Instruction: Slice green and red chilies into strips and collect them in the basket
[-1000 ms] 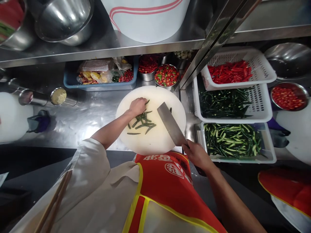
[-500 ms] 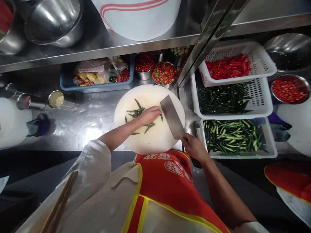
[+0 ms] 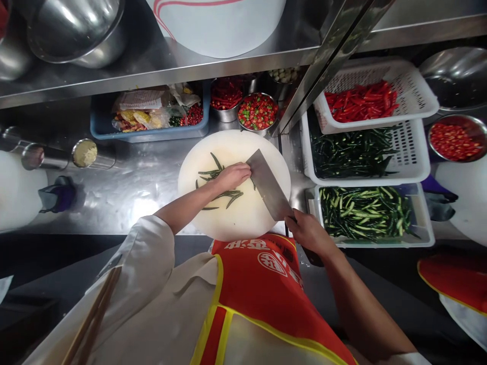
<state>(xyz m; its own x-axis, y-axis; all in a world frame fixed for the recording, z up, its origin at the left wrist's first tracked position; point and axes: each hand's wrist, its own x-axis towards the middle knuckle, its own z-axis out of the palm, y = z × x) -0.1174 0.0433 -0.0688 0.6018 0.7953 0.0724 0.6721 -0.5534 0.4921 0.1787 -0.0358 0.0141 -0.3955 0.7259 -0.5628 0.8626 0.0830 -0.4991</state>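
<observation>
My left hand (image 3: 236, 176) lies over the middle of the round white cutting board (image 3: 198, 218), its fingers curled down on a green chili. Only the end of that chili shows, at the cleaver's edge, and the fingers hide the rest. In my right hand (image 3: 307, 231) is the dark handle of a cleaver (image 3: 269, 186). Its broad blade slants across the right part of the board, its far end close against my left fingertips. Several long green chilies (image 3: 235, 197) are scattered on the board beneath and around my left wrist.
To the right stand a tray of cut green chilies (image 3: 365, 213), a basket of dark green chilies (image 3: 342, 152) and a basket of red chilies (image 3: 365, 103). Behind the board are a blue bin (image 3: 152, 134), bowls of chopped chilies (image 3: 257, 112) and a steel shelf (image 3: 171, 71).
The cleaver blade has shifted slightly left, up to my left fingertips. My left hand has moved slightly up and left. The chili end under the fingers is now mostly covered by the blade.
</observation>
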